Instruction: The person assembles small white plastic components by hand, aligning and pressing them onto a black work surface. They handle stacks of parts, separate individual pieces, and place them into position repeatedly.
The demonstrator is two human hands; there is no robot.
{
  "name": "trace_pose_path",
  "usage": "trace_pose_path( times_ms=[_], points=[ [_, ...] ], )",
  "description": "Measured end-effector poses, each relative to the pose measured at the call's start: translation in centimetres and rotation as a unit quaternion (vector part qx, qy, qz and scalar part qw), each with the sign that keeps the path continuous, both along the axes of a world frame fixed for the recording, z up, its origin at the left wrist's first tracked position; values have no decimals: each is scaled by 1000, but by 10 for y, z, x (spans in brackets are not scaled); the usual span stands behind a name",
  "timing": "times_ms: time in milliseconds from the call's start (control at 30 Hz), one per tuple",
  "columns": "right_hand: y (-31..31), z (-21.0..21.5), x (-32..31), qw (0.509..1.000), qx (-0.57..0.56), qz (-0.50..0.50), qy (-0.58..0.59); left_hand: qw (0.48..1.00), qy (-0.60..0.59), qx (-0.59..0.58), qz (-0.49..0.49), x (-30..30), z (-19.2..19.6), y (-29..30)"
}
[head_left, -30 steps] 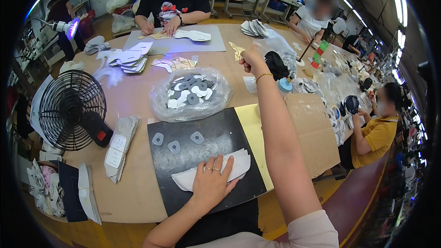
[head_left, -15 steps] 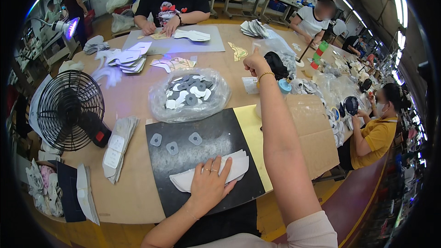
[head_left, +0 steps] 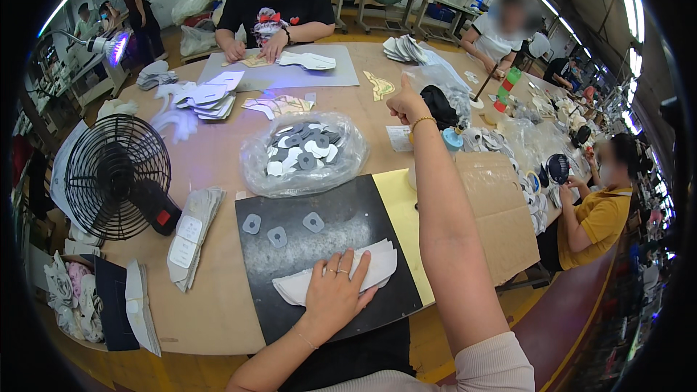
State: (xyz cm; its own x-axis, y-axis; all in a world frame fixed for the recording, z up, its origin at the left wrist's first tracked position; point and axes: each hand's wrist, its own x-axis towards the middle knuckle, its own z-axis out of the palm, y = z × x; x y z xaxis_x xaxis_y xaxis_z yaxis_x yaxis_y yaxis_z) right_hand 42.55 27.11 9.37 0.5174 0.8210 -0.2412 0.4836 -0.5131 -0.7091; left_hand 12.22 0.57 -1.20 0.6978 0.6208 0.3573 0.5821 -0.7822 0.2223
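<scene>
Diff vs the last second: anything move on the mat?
No visible change. Left hand stays flat on the white fabric stack on the black mat; right hand stays stretched out across the table. Bag of cut pieces and fan are unmoved.

Single view: head-worn fisheye camera, left unit of pair, looking down and forward over round tan wooden worktable [head_left: 218, 319]. Image upright, not mirrored. Straight edges bow toward black circular rim. Wearer's forearms enter from lower edge; left hand [head_left: 335, 296] close, lower centre; right hand [head_left: 406, 105] farther out, upper centre. Black rectangular mat [head_left: 341, 225] fills near centre. Far workshop benches along upper frame. No second view; no overlap.
</scene>
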Motion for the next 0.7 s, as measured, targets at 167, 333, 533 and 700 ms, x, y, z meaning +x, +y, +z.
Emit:
trace_pose_path(
  times_ms=[167, 333, 533, 700],
  points=[
    [3, -5, 2, 1000, 10, 9, 13, 1000, 0, -5, 0, 1, 1, -1],
    [7, -8, -1, 1000, -5, 0, -3, 1000, -6, -7, 1, -1, 1, 0],
    [13, -13, 4, 1000, -17, -20, -12, 1000, -5, -3, 0, 0, 0, 0],
    [7, -11, 2, 1000, -6, 8, -21, 1000, -2, -3, 1, -1, 0, 0]
  ],
)
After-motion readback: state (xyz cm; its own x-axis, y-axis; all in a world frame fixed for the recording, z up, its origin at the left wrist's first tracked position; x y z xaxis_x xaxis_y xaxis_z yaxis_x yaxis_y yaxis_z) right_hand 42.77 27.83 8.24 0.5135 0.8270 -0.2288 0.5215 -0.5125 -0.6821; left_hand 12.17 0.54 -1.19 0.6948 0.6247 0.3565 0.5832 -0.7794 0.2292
